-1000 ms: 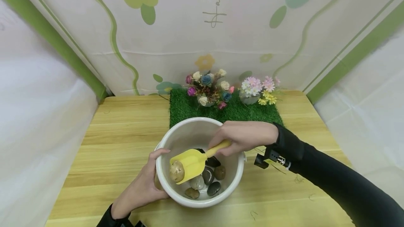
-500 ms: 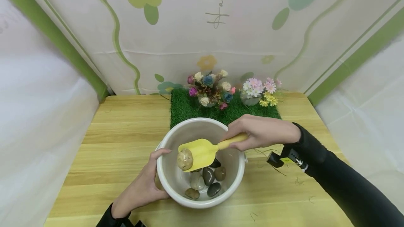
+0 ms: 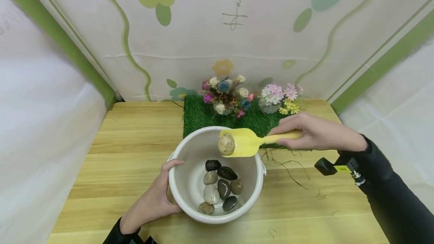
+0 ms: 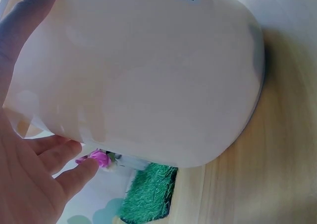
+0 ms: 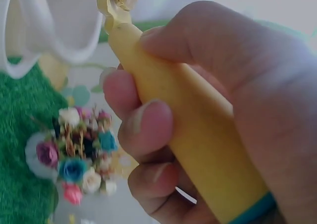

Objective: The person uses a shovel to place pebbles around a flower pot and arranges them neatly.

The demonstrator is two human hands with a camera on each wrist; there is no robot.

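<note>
A white bucket [image 3: 217, 219] stands on the table, with several dark, brown and pale stones [image 3: 211, 194] on its bottom. My left hand [image 3: 154, 200] holds the bucket's left side, one digit hooked over the rim; the left wrist view shows the hand against the outer wall [image 4: 148, 75]. Over the far right part of the rim, my right hand [image 3: 315, 133] grips a yellow toy shovel [image 3: 246, 142]. A round tan stone [image 3: 226, 144] sits at the front of its blade. In the right wrist view, thumb and fingers wrap the yellow handle [image 5: 193, 130].
Behind the bucket lies a green turf mat [image 3: 193, 119]. On it stand a pot of mixed artificial roses [image 3: 225, 95] and a pot of pink and yellow flowers [image 3: 271, 99]. Loose dark strands [image 3: 288, 172] lie on the wooden table [image 3: 135, 142]. A printed curtain hangs behind.
My right hand has lifted the shovel with the tan stone out from inside the bucket, up and to the right. More stones below are now visible. My left hand stays on the bucket.
</note>
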